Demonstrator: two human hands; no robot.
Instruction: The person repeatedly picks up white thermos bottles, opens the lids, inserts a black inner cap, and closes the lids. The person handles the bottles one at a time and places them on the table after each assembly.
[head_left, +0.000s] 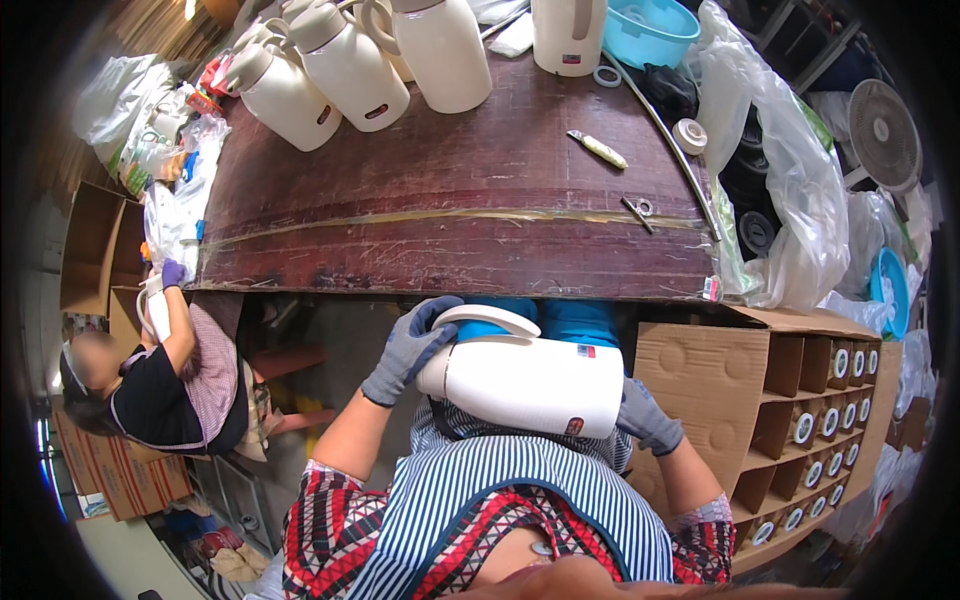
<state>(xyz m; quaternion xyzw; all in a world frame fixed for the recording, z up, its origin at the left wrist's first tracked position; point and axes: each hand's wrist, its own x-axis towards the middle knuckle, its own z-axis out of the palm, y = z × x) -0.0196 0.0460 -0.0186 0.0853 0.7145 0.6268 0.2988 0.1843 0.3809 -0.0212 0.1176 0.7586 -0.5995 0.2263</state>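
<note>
A white vacuum jug (525, 385) lies on its side across my lap, its lid end to the left and its base to the right. My left hand (408, 350), in a grey glove, grips the lid end beside the handle (500, 318). Against the base, my right hand (648, 415), gloved too, is cupped, its fingertips partly hidden. More white jugs (350, 75) stand at the table's far left, and another (568, 35) is farther right. A pen-like tube (598, 149) and a small metal rod (637, 214) lie on the dark table (450, 250).
A divided cardboard carton (700, 400) holding several round-ended items stands at my right. A blue basin (655, 35), tape roll (689, 136) and plastic bags (800, 200) line the table's right side. At left, a co-worker (180, 380) holds a white jug (157, 310).
</note>
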